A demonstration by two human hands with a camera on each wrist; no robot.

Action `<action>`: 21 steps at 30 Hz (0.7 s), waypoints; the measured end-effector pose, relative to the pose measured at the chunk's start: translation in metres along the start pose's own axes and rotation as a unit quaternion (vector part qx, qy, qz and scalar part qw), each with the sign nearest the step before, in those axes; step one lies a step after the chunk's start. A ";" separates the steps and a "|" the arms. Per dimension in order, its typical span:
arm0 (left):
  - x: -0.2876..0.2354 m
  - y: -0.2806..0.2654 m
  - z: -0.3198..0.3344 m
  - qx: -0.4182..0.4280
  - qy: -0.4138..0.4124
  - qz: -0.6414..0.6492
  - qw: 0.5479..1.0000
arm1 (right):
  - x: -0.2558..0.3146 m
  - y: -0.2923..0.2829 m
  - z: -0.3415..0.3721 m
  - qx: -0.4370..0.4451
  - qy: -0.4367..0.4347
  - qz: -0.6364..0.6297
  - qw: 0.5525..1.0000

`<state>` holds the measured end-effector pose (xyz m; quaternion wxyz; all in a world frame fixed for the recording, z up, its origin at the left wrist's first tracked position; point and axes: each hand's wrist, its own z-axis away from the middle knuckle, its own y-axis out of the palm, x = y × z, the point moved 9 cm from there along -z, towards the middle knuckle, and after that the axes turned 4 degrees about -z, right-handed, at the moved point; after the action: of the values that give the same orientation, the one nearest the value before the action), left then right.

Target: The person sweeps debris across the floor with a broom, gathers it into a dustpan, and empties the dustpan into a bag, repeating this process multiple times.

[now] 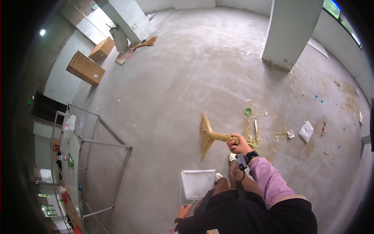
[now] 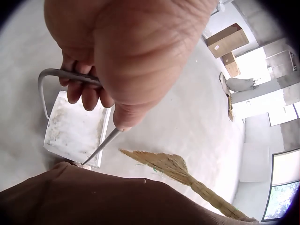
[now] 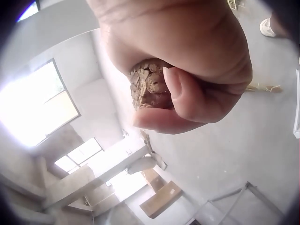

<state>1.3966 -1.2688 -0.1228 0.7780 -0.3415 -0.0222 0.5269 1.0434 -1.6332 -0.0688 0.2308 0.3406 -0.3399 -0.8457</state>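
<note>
My right hand (image 1: 241, 146) grips the handle end of a straw broom (image 1: 207, 134). In the right wrist view, thumb and fingers wrap the butt of the broom handle (image 3: 149, 85). The broom's flared head is out to the left over the concrete floor, in front of my feet. Low at my left side, my left hand (image 2: 133, 51) has its fingers curled round the bent metal handle (image 2: 70, 74) of a white dustpan (image 2: 75, 124). The dustpan (image 1: 198, 184) hangs beside my legs, and some dirt marks show inside its tray.
Straw scraps (image 1: 253, 134), a green ring (image 1: 248, 111), a white paper piece (image 1: 306, 131) and blue bits litter the floor on the right. A metal frame (image 1: 105, 142) stands left. Cardboard boxes (image 1: 85, 68) and another broom (image 1: 146, 42) are farther back; a pillar (image 1: 290, 35) rises back right.
</note>
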 end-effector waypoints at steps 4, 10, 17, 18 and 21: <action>-0.030 0.007 0.001 0.013 -0.003 0.010 1.000 | 0.035 -0.025 0.053 0.012 -0.021 -0.025 0.999; -0.018 0.028 -0.038 -0.018 0.029 -0.009 0.999 | 0.061 -0.046 0.107 -0.038 -0.040 -0.025 0.998; -0.031 0.033 -0.042 -0.037 0.030 0.025 0.999 | 0.053 -0.052 0.102 -0.124 -0.043 0.102 0.986; -0.024 0.042 -0.050 -0.031 0.032 0.036 0.998 | 0.053 -0.052 0.101 -0.136 -0.039 0.118 0.983; -0.046 0.033 -0.022 -0.018 0.025 0.067 0.997 | 0.048 -0.047 0.096 -0.156 -0.020 0.148 0.976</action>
<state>1.3585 -1.3117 -0.1431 0.7349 -0.3689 0.0108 0.5689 0.9339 -1.5913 -0.0716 0.3966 0.2292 -0.2554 -0.8514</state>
